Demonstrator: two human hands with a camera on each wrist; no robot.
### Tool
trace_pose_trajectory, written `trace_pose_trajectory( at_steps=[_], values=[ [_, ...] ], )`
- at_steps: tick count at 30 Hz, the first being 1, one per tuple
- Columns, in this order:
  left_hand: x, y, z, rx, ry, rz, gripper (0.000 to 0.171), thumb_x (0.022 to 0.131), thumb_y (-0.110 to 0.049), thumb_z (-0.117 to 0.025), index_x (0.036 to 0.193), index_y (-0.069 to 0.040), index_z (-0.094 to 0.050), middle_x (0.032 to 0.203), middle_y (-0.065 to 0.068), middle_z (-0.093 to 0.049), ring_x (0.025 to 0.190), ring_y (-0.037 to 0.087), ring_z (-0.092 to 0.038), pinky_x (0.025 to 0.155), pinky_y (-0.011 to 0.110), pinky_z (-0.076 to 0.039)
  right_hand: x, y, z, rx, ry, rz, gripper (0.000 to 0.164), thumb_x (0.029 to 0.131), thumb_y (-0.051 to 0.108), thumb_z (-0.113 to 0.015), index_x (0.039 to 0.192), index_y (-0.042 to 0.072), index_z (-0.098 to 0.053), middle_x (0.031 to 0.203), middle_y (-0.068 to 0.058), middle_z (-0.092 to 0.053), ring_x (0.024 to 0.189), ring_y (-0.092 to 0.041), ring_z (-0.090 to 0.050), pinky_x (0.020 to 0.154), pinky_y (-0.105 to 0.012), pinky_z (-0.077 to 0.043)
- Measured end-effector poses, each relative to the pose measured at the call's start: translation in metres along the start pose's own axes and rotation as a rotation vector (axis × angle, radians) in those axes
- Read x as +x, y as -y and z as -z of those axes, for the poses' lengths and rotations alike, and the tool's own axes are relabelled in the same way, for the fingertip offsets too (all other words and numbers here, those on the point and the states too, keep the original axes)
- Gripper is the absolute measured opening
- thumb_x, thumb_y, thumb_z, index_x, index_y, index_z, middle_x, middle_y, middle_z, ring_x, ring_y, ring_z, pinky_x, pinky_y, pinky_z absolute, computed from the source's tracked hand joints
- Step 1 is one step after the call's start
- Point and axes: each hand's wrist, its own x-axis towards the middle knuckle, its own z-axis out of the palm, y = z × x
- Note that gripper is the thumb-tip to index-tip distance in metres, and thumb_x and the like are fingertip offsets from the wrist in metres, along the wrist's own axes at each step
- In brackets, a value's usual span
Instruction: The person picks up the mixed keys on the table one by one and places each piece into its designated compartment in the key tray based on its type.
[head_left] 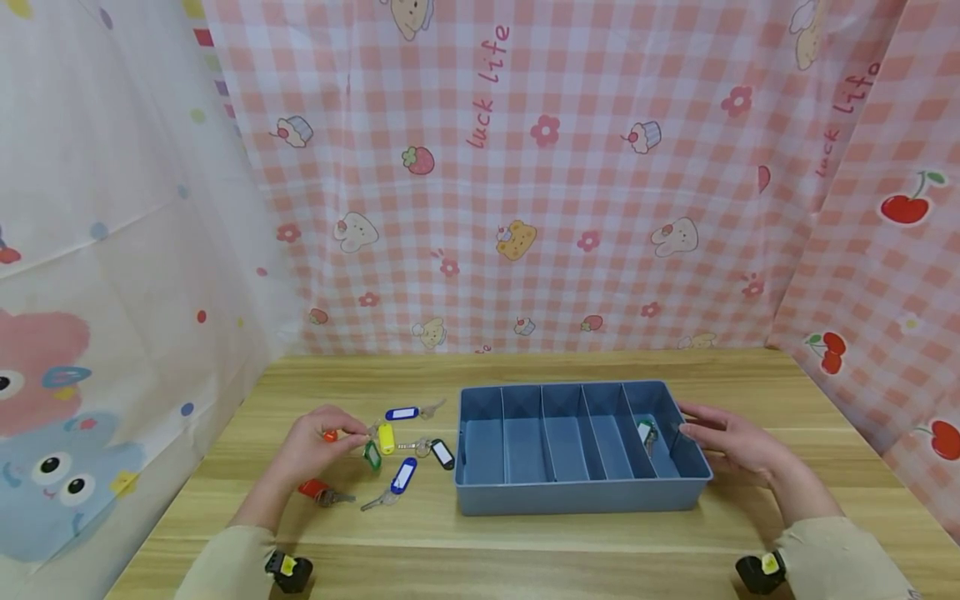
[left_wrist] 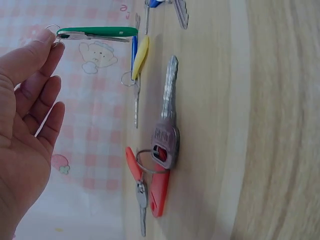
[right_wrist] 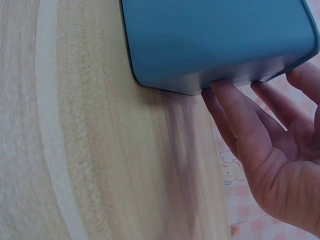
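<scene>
Left wrist view catches a green key tag [left_wrist: 97,31] edge-on, its silver key [left_wrist: 107,38] lying alongside, both hanging from a small ring at the fingertips of the left hand [left_wrist: 25,135]. Thumb and index finger pinch that ring; the other three fingers are loosely bent and hold nothing. Whether the tag's lower end touches the tabletop, I cannot tell.

Just beside it, in the head view, lies a yellow key tag [head_left: 386,439]. Near these are a black key tag [head_left: 442,454] with its key pointing left, a blue key tag [head_left: 402,413] farther back and another blue key tag [head_left: 403,475] nearer the person, each with a key. A red key tag [head_left: 313,487] lies close to the left wrist, and an orange-red one [head_left: 330,435] shows partly behind the hand.

To the right stands a blue-grey tray [head_left: 577,497] with five compartments in a row; the rightmost holds a green-tagged key [head_left: 645,432]. The right hand [head_left: 738,446] is fairly open, fingertips resting against the tray's right end wall.

Everything sits on a wood-grain table [head_left: 570,558], backed by a pink checked cloth [head_left: 600,192] printed with cupcakes, strawberries and "luck life".
</scene>
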Motion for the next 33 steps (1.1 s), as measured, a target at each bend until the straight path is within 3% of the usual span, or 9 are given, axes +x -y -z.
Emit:
trace_pose_trajectory(
  at_steps=[9,12,16,26,33],
  values=[
    [0.003,-0.005,-0.003,-0.021,0.015,-0.009,0.006,0.086,-0.020,-0.078,0.085,-0.014,-0.078,0.089,-0.009,-0.065,0.087,0.013,-0.059,0.081,0.050,-0.051,0.000,0.001,-0.001,0.022,0.009,0.010,0.071,0.104,0.021,-0.053,0.153,-0.009,-0.010,0.148,-0.035,-0.033,0.112,-0.017,-0.059,0.090,-0.039,-0.053],
    [0.005,-0.007,-0.005,-0.030,0.011,-0.020,0.002,0.086,-0.016,-0.079,0.084,-0.017,-0.079,0.089,-0.010,-0.065,0.087,0.012,-0.059,0.080,0.050,-0.051,0.000,0.001,0.000,0.020,0.012,0.008,0.072,0.104,0.022,-0.053,0.153,-0.009,-0.010,0.148,-0.035,-0.033,0.112,-0.017,-0.059,0.090,-0.039,-0.053],
    [0.007,-0.008,-0.008,-0.045,-0.002,-0.043,0.010,0.083,-0.009,-0.080,0.084,-0.019,-0.079,0.086,-0.011,-0.066,0.085,0.011,-0.059,0.078,0.048,-0.052,-0.001,0.001,0.000,0.019,0.012,0.002,0.072,0.104,0.023,-0.053,0.153,-0.008,-0.010,0.147,-0.032,-0.037,0.111,-0.016,-0.060,0.090,-0.039,-0.053],
    [0.012,-0.017,-0.016,-0.053,-0.030,-0.097,0.011,0.083,-0.009,-0.080,0.083,-0.020,-0.078,0.085,-0.011,-0.067,0.084,0.011,-0.060,0.080,0.045,-0.051,-0.001,0.001,-0.001,0.015,0.003,-0.004,0.071,0.105,0.022,-0.052,0.154,-0.008,-0.010,0.148,-0.035,-0.032,0.113,-0.018,-0.059,0.090,-0.039,-0.053],
    [0.014,-0.026,-0.017,-0.089,-0.014,-0.081,0.005,0.085,-0.011,-0.079,0.086,-0.016,-0.079,0.086,-0.011,-0.067,0.087,0.011,-0.060,0.082,0.048,-0.051,0.000,0.001,0.000,0.001,0.002,-0.008,0.070,0.105,0.023,-0.052,0.154,-0.007,-0.011,0.149,-0.036,-0.029,0.115,-0.020,-0.058,0.091,-0.040,-0.053]
  ],
)
